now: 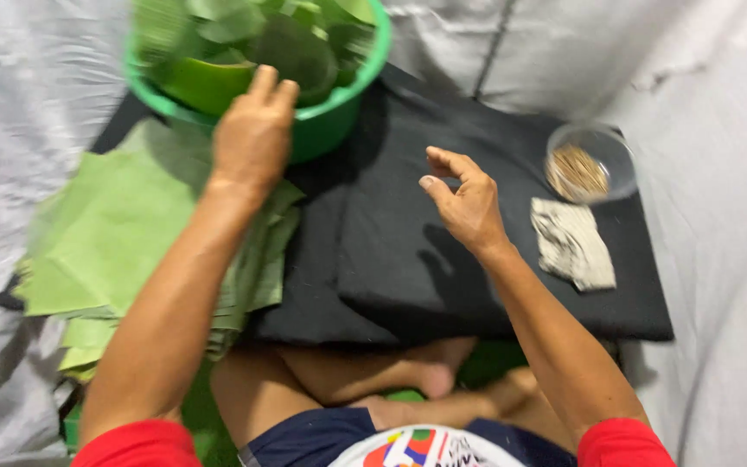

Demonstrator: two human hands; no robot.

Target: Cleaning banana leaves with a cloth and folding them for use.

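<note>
The left hand [254,130] reaches forward with its fingers stretched out and together, the fingertips lying on the near rim of a green plastic basin [322,130]; it clamps on nothing. The basin sits at about 11 o'clock from the person and is heaped with cut green leaf pieces [252,43], some of them curled. They look thin, light and limp, likely to tear along the grain, so a flat pinch near an edge, lifting one piece off the heap, seems the safest hold.

The right hand [469,203] hovers empty above a black cloth [391,259], fingers loosely curled and apart, thumb and forefinger not meeting.

Outward at 9 o'clock, just beside the left forearm, lies a stack of flat pale-green leaf sheets [105,233], partly overlapping the cloth's left edge. At 2 o'clock a small clear bowl [594,160] holds thin pale sticks, and just below it lies a folded patterned rag [574,244]. A grey-white sheet [719,216] surrounds everything. The person sits cross-legged.
</note>
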